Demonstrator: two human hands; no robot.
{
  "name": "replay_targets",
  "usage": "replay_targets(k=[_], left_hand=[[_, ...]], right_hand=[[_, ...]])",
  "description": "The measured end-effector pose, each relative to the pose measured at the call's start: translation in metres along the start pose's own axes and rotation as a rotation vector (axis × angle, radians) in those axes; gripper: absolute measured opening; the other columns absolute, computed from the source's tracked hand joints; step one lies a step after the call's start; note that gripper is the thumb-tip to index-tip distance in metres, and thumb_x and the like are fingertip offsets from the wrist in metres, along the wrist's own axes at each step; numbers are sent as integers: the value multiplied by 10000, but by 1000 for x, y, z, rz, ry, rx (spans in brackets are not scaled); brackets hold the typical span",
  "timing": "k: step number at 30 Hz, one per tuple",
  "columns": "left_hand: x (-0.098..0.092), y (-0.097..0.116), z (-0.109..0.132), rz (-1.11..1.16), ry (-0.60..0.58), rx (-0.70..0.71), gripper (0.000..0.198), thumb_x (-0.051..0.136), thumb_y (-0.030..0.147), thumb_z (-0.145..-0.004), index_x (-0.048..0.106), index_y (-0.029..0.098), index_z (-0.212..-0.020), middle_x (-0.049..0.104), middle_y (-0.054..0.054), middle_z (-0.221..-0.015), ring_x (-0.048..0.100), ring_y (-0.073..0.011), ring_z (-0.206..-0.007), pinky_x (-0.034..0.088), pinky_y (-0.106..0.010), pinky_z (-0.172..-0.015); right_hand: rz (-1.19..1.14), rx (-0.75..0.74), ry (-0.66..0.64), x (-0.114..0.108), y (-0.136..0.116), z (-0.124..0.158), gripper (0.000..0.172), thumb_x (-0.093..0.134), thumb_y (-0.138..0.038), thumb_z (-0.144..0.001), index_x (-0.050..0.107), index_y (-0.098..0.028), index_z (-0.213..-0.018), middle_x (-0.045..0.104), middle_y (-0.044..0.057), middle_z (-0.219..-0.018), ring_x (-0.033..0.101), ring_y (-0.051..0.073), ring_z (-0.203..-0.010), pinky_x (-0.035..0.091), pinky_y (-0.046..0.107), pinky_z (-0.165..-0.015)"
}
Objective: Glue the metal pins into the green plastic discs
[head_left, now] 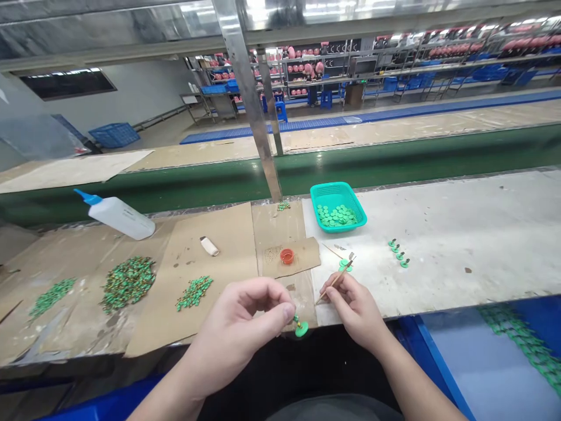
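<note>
My left hand (249,327) is closed in a pinch on a small green figure piece (297,321) with a round green disc (301,330) at its lower end. The fingers hide most of the piece. My right hand (353,301) grips a thin wooden stick (335,282), slanted, with a dark upper end that may be a brush tip. A few loose green discs (344,265) lie just beyond my right fingers, beside another thin stick (332,251). A small orange cap-like cup (287,256) rests on a cardboard scrap (309,255) beyond my hands.
A teal basket (360,221) holds green discs. Several disc-based pieces (400,255) stand at right. Piles of small green parts (128,283) lie left, near a white blue-tipped bottle (123,218). A metal post (254,99) rises behind. A blue tray (438,362) sits below right.
</note>
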State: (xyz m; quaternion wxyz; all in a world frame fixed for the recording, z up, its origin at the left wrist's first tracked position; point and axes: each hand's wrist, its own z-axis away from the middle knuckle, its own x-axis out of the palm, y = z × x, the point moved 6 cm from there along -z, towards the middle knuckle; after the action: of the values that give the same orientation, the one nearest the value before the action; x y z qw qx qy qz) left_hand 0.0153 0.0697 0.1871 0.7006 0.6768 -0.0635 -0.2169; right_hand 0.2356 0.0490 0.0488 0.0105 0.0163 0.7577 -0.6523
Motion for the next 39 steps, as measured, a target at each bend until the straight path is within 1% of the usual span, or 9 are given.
replay_targets(k=[5, 9, 11, 14, 19, 23, 32, 35, 39], left_hand=[[4, -3, -20, -86, -33, 50, 372, 918, 558, -916, 826, 235, -755, 751, -42, -686, 674, -172, -600, 568, -238, -553], [21, -9, -56, -348, -46, 237, 418, 830, 634, -1004, 882, 240, -876, 827, -53, -781, 745, -199, -640, 603, -246, -578], [47, -10, -81, -452, -124, 353, 371, 773, 570, -1055, 890, 248, -912, 848, -46, -815, 768, -206, -656, 612, -259, -589], [102, -8, -118, -491, -238, 476, 274, 722, 424, -1079, 887, 267, -928, 857, -21, -860, 759, -188, -683, 610, -270, -631], [196, -16, -161, -572, -359, 650, 196, 750, 366, -1124, 863, 222, -1056, 813, -36, -991, 768, -194, -903, 668, -370, -884], [234, -32, -178, -647, -381, 728, 240, 776, 434, -1149, 796, 195, -1166, 795, -50, -1120, 770, -210, -1023, 686, -419, -955], [240, -47, -188, -646, -355, 702, 294, 757, 485, -1161, 790, 198, -1212, 802, -51, -1120, 779, -206, -997, 696, -420, -949], [217, -42, -176, -565, -280, 644, 345, 724, 528, -1169, 803, 197, -1227, 782, -31, -1018, 762, -200, -928, 675, -410, -914], [157, -40, -135, -438, -155, 506, 367, 680, 539, -1137, 904, 249, -1144, 779, -41, -902, 739, -206, -814, 620, -352, -805]], right_hand=[[-16, -13, 54, 2, -7, 4, 291, 698, -494, -1150, 724, -226, -1043, 789, 68, -978, 812, 226, -908, 692, 348, -878], [9, -22, 176, -16, -15, 29, 273, 666, -471, -1150, 716, -231, -1030, 814, 70, -957, 819, 230, -883, 688, 348, -854], [24, -23, 225, -30, -19, 48, 266, 671, -469, -1143, 717, -237, -1019, 815, 64, -941, 817, 228, -856, 687, 345, -834], [36, 8, 291, -55, -20, 80, 246, 657, -436, -1160, 733, -238, -1036, 819, 70, -973, 828, 230, -880, 685, 341, -843], [30, 91, 386, -86, -7, 114, 265, 658, -467, -1173, 742, -243, -1061, 799, 70, -1000, 811, 237, -897, 668, 359, -859], [15, 105, 423, -97, -4, 123, 287, 655, -496, -1176, 735, -243, -1067, 798, 77, -1006, 813, 246, -911, 667, 376, -878], [48, 156, 428, -107, -9, 125, 225, 640, -443, -1163, 691, -251, -1057, 795, 59, -984, 807, 244, -900, 658, 383, -871], [91, 158, 416, -107, -12, 116, 188, 660, -420, -1134, 699, -251, -1061, 766, 41, -947, 756, 226, -844, 616, 366, -823], [139, 171, 367, -104, -20, 94, 193, 685, -396, -1113, 770, -235, -1175, 721, 14, -884, 674, 201, -759, 550, 354, -772]])
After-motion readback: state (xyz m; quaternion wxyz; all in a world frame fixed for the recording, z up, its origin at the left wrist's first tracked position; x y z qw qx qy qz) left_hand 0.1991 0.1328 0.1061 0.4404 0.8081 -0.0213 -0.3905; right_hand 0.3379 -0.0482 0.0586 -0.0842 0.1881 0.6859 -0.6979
